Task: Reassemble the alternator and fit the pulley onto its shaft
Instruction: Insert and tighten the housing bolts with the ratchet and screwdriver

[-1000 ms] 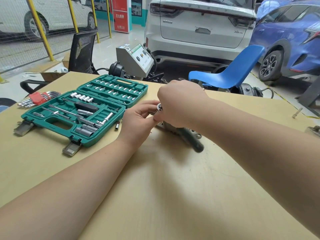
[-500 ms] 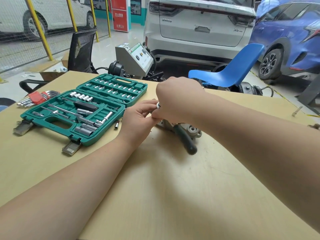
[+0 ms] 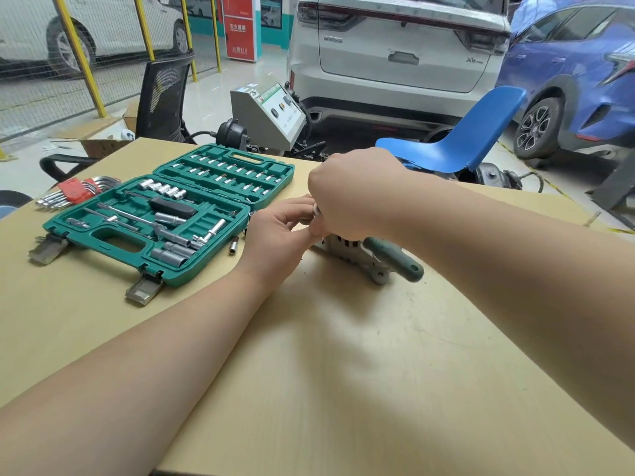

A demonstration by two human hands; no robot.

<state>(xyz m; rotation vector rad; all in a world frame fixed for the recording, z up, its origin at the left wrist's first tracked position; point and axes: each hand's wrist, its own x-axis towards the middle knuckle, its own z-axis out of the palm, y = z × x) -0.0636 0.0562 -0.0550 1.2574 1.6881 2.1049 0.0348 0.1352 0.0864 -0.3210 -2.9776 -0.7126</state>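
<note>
— Looking across a tan wooden table (image 3: 360, 389) in a garage bay, with a white car (image 3: 402, 46) and a blue chair (image 3: 457, 146) sitting beyond the far edge.

— Spotting the alternator (image 3: 347, 250)?

— Lying near the table's middle, mostly hidden under the hands; only grey finned housing and a mounting lug showing, so not telling which way the shaft is pointing.

— And the green-handled tool (image 3: 395, 261)?

— Resting across the housing, long axis running from under the right wrist down toward the near right, handle end pointing at the viewer.

— Hands?

— Right hand (image 3: 350, 197) curling down over a small shiny metal part (image 3: 316, 211) on top, gripping it. Left hand (image 3: 278, 231) pinching at that same spot from the left, fingers bent.

— Room for moving?

— Plenty of bare table toward the near edge. Crowding on the left: open green socket case (image 3: 165, 214), a loose socket (image 3: 234, 244) just beside it, hex keys (image 3: 74, 190) near the left edge.
</note>
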